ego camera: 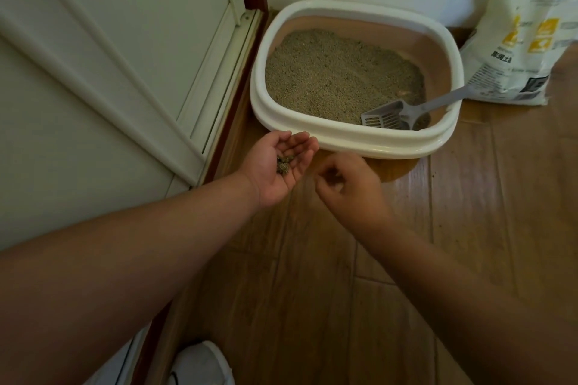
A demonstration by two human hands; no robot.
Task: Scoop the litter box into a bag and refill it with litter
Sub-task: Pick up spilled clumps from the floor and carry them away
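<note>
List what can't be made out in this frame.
- Right hand, head view: motion blur hides whether its fingers pinch anything.
- Litter bag: top and right side cut off by the frame edge; print blurred.
- Scoop: handle end hidden behind the litter box rim.

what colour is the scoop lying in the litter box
Grey; the scoop shows clearly in the head view, its handle resting on the rim.

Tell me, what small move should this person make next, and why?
Probably tip the left hand over the litter box, or a waste bag if one is near. Its cupped palm holds a small pile of litter bits, the right hand pinches beside it, and more specks dot the wood floor.
</note>
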